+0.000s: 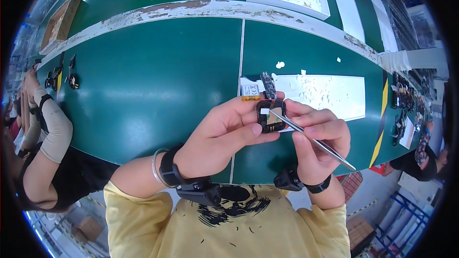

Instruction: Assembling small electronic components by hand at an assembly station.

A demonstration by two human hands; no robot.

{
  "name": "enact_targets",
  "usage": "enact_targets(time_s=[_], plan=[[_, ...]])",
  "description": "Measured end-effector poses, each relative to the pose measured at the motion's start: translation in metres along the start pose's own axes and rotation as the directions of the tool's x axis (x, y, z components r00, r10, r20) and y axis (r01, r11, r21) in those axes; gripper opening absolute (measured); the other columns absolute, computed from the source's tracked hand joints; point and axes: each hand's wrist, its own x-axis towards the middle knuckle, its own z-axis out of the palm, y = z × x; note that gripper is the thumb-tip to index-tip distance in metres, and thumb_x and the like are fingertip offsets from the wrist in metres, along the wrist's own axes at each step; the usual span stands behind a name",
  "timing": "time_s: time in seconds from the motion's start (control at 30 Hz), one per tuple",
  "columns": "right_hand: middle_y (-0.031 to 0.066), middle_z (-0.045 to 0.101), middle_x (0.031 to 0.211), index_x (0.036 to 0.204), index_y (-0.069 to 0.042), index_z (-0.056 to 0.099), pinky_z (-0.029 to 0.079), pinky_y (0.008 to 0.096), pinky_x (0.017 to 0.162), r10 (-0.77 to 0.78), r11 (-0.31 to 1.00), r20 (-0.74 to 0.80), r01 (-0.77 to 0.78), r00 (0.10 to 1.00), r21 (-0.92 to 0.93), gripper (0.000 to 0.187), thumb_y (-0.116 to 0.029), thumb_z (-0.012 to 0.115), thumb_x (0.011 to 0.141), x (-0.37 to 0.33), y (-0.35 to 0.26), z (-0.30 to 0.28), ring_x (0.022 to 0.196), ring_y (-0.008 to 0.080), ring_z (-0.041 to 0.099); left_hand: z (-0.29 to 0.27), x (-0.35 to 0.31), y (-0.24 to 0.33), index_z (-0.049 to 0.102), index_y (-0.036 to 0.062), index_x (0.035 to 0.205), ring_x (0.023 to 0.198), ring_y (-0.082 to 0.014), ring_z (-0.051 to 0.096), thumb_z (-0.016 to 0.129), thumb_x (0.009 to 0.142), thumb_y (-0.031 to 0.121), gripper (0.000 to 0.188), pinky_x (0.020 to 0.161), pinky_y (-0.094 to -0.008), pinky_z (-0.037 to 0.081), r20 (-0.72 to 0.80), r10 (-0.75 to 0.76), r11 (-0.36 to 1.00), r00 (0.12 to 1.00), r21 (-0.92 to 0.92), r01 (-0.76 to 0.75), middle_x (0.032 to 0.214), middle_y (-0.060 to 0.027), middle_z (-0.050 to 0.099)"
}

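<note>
Between its thumb and fingers, my left hand (215, 134) grips a small black square device housing (264, 121). A silver battery pouch (250, 91) with an orange edge and a narrow black circuit board (268, 85) stick out above the housing. My right hand (322, 136) is closed around metal tweezers (325, 149). Their tip reaches inside the housing, by a small white square piece (264, 111). I cannot tell whether the tips touch that piece. The right fingertips are close to the housing's right edge.
Behind my hands lies a white sheet (351, 96) strewn with small white pieces. A white tray (326, 12) of similar pieces stands beyond the worn ledge (191, 7). Black device parts (404, 99) lie at the right. Co-workers' arms (58, 122) show on both sides.
</note>
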Motion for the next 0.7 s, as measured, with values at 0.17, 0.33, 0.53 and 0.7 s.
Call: enact_targets(time_s=[0.17,0.33,0.53,0.7], plan=[[0.0153,0.057,0.091,0.086,-0.001,0.051,0.046,0.0434,0.088,-0.004,0.998,0.011,0.004,1.000,-0.063,0.020,0.013,0.059,0.073,0.0005,0.0003,-0.0009,0.102,0.0352,0.057,0.0015,0.0008,-0.0011,0.028,-0.0004,0.134,0.118,-0.0158,0.045,0.037,0.090,-0.005,0.045,0.097,-0.0315,0.040,-0.013,0.016,0.999,1.000,0.030,-0.015,0.129,-0.0104,0.043],[0.0136,0.060,0.094,0.084,-0.001,0.057,0.046,0.0402,0.086,0.077,0.992,0.070,-0.070,0.995,-0.105,0.020,0.011,0.064,0.069,0.0050,-0.0002,-0.0009,0.103,0.0315,0.057,-0.0012,0.0010,-0.0018,0.028,-0.0016,0.134,0.118,-0.0167,0.044,0.035,0.090,-0.007,0.045,0.097,-0.0318,0.040,-0.012,0.050,0.994,0.999,0.096,-0.049,0.128,-0.0110,0.043],[0.0139,0.061,0.093,0.081,-0.002,0.059,0.048,0.0400,0.084,-0.179,0.876,0.280,0.283,0.943,-0.391,0.019,0.010,0.065,0.067,0.0085,0.0039,0.0001,0.102,0.0336,0.057,-0.0046,0.0015,0.0007,0.028,-0.0022,0.133,0.117,-0.0183,0.046,0.036,0.090,-0.005,0.044,0.098,-0.0340,0.041,0.013,0.020,0.999,1.000,0.043,-0.020,0.128,-0.0118,0.044],[0.0139,0.061,0.093,0.081,-0.002,0.059,0.048,0.0397,0.083,-0.081,0.956,0.140,0.117,0.987,-0.268,0.019,0.011,0.064,0.068,0.0076,0.0003,-0.0017,0.102,0.0329,0.057,-0.0023,0.0015,-0.0011,0.028,-0.0024,0.133,0.117,-0.0189,0.046,0.037,0.090,-0.004,0.043,0.097,-0.0350,0.041,-0.006,0.023,1.000,1.000,-0.004,-0.023,0.128,-0.0121,0.044]])
